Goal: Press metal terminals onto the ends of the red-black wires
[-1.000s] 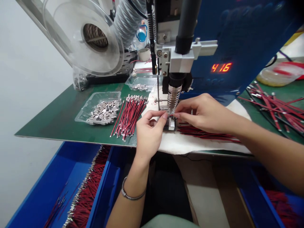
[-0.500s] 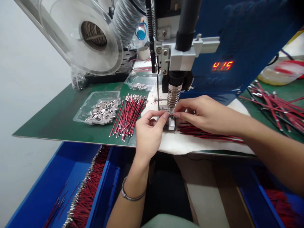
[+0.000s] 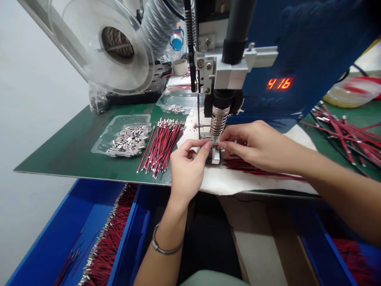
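Note:
My left hand (image 3: pixel 187 169) and my right hand (image 3: pixel 257 143) meet at a small metal fixture (image 3: pixel 214 155) under the ribbed metal nozzle (image 3: pixel 218 121) of a blue machine (image 3: pixel 297 47). Both hands pinch with thumb and forefinger at something tiny on the fixture; what they hold is too small to make out. A loose bundle of red and black wires (image 3: pixel 262 169) lies under my right hand on white cloth (image 3: pixel 226 182). More wires with metal tips (image 3: pixel 162 143) lie left of my left hand.
A clear tray of small metal sleeves (image 3: pixel 127 139) sits on the green mat (image 3: pixel 74 151). A clear reel (image 3: pixel 102 43) stands at the back left. Blue bins (image 3: pixel 89 230) below hold finished wires. More wires (image 3: pixel 345 133) lie at right. The machine's red display (image 3: pixel 278 84) reads 416.
The hands have stayed pinched at the fixture. The display read 416, then 415, and now 416. The view has shifted slightly.

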`<state>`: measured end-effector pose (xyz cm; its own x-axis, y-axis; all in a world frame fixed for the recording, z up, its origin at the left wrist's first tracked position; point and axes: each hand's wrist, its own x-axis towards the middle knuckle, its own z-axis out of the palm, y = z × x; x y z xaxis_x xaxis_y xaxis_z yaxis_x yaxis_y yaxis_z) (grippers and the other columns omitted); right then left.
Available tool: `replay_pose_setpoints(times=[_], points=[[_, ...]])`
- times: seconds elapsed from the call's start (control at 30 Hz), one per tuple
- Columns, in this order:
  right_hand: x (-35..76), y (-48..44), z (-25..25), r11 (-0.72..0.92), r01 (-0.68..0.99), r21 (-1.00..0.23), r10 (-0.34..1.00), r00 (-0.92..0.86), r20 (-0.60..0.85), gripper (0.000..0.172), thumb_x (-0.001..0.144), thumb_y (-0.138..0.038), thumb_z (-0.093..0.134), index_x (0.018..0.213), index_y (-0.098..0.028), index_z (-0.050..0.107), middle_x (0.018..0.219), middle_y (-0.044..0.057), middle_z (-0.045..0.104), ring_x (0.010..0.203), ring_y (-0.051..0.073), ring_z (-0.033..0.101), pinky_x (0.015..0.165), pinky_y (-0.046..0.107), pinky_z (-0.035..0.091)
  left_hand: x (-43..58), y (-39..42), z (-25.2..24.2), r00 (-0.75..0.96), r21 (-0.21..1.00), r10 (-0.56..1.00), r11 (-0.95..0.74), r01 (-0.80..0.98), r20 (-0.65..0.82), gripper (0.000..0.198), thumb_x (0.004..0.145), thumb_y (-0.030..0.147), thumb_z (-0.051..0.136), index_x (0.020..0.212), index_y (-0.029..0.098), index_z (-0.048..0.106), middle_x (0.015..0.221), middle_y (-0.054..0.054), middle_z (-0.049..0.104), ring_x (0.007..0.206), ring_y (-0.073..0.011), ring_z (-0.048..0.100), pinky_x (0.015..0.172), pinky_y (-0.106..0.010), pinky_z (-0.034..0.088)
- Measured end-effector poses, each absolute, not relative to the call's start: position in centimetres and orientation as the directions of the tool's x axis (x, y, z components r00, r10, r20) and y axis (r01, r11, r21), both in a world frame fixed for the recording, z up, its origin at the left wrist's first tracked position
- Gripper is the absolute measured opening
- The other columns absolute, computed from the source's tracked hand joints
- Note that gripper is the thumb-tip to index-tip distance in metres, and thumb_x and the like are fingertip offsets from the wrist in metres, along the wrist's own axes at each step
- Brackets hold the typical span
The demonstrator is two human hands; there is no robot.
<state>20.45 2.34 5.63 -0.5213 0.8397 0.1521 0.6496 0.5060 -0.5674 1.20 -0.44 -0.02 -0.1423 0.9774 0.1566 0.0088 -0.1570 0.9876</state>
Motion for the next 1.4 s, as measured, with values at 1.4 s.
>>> replay_pose_setpoints(times=[1.4], points=[[20.12,1.96,5.73,0.47,0.682,-0.561,0.869,-0.469,0.158,0.025,0.102,-0.033,0.059,0.092,-0.02,0.078,0.076,0.002,0.079,0.064,0.017,0.068,0.064,0.03,0.041,1.06,-0.6,0.05,-0.126,0.985,0.977,-0.169,0.021,0.17,0.016,0.089,0.035,0.085,0.093,0.019,0.084,0.056,0.002,0.055,0.071,-0.0183,0.067,0.062,-0.026,0.051]])
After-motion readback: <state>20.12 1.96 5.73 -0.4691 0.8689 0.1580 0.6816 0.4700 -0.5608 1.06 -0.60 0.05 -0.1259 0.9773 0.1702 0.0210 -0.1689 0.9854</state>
